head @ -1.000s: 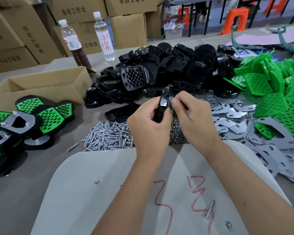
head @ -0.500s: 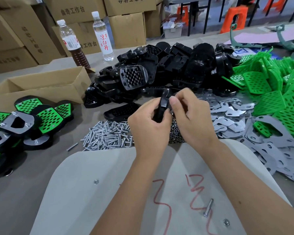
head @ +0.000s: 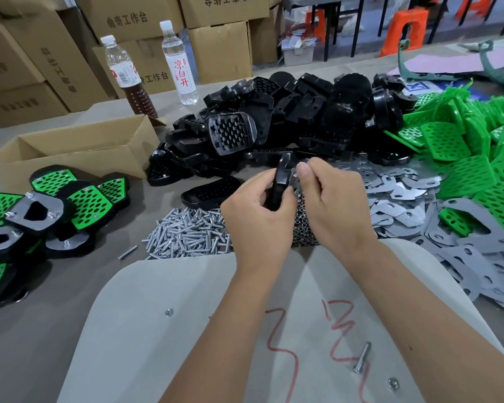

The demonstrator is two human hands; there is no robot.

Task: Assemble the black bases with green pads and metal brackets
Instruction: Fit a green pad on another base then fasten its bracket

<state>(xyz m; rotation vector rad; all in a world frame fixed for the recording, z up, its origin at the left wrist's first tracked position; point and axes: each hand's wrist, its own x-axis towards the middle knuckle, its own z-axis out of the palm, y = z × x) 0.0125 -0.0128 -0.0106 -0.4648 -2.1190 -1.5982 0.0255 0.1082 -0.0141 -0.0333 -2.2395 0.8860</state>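
My left hand (head: 258, 215) grips a black base (head: 281, 177) held on edge above the table. My right hand (head: 332, 205) pinches a metal bracket (head: 294, 176) against the base's right side. Behind them lies a big pile of black bases (head: 288, 117). Green pads (head: 477, 158) are heaped at the right, and grey metal brackets (head: 405, 205) spread out in front of them. A heap of screws (head: 186, 237) and a heap of nuts (head: 303, 228) lie just below my hands. Finished assemblies (head: 41, 207) are stacked at the left.
A pale board (head: 163, 330) with red marks lies under my forearms, carrying a loose screw (head: 361, 357) and two nuts. An open cardboard box (head: 70, 152) stands at the left. Two bottles (head: 178, 62) and stacked cartons are at the back.
Both hands stay together on the base and bracket; my right thumb and fingers have shifted slightly on the bracket. The piles are unchanged.
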